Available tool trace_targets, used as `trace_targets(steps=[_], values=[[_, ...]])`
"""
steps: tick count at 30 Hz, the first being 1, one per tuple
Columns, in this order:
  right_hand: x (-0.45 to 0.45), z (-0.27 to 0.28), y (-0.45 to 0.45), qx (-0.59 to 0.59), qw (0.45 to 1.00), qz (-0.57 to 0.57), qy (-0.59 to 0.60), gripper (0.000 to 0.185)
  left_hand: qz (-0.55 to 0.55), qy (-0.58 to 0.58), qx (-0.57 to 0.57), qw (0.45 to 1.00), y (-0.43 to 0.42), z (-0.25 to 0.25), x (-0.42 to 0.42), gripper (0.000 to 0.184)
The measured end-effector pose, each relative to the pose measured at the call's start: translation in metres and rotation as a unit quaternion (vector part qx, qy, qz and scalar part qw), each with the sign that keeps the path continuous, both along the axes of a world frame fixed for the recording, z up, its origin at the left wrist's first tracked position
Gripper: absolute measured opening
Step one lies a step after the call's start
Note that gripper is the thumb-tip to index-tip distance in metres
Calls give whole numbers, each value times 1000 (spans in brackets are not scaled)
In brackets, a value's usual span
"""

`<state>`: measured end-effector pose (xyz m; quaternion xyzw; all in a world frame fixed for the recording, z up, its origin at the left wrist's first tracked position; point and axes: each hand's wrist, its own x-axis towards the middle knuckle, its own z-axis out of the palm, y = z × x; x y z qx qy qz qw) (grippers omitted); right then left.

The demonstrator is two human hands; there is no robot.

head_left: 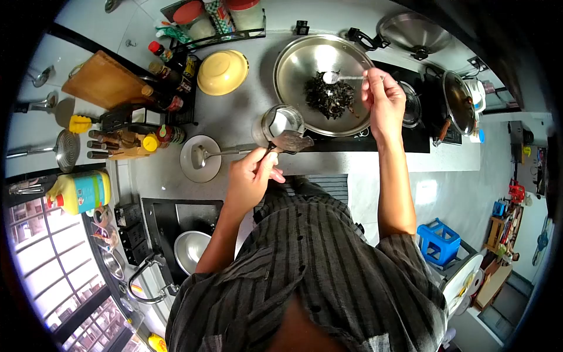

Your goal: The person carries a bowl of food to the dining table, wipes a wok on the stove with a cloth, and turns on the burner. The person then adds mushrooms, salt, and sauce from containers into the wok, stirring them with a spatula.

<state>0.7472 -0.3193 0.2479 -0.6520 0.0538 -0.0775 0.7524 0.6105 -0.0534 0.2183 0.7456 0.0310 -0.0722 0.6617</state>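
Observation:
A wide steel pan (293, 88) on the stove holds a heap of dark shredded food (329, 97). My right hand (384, 100) pinches the handle of a small spoon (332, 77), whose bowl is over the dark food. My left hand (252, 176) has its fingers closed near a dark, flat-ended utensil (291, 141) that lies beside a glass jar (282, 121). Left of that hand, a metal ladle (200, 155) rests on a white plate (193, 171).
A yellow bowl (223, 71) is upturned on the counter behind the plate. Sauce bottles (167, 73) and a knife block (126, 146) stand at the left. A lidded wok (457, 105) sits right of the burners. The sink (158, 217) holds a steel bowl (196, 251).

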Motion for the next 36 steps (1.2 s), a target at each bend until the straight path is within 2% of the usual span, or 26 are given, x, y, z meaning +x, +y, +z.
trace_targets(steps=[1,2,3,5,6,7,9,12,15,19,22,33,34,35,36], values=[[7,-9,-6,-53,998,-29,-22,17,7,-2,-5,1000,1,-2,0,25],[13,-23,-12,-156,983,-33,-87,15,5,-11,-6,1000,1,0,1,26],[20,-31,-15,-372,894,-62,-241,15,-2,-9,-2,1000,1,1,1,26],[23,-28,-24,-489,806,-110,-314,17,-15,-5,5,1000,2,6,4,25],[23,-24,-23,-347,902,-107,-232,17,-19,-8,6,1000,1,8,6,25],[20,-19,-21,-191,966,-100,-140,17,-22,-10,7,1000,1,9,8,24],[12,10,-13,-57,994,-24,-90,16,-30,-10,3,999,2,10,7,24],[-2,38,7,-106,985,116,-76,15,-40,-6,-16,999,1,13,11,23],[-7,47,31,-170,961,193,-99,15,-48,-10,-32,998,0,15,13,23],[1,43,46,-260,926,247,-117,16,-50,-11,-58,997,1,21,17,24],[5,45,50,-256,926,252,-118,15,-35,32,-90,995,5,24,18,25],[21,41,73,-293,886,345,-97,17,-57,39,-53,996,17,29,26,14],[21,49,73,-280,888,355,-88,23,-54,26,-79,995,19,23,27,11],[21,45,73,-218,908,348,-88,43,-47,16,-122,991,20,27,30,14],[20,45,75,-224,924,287,-114,49,-39,28,-123,991,25,31,33,16]])
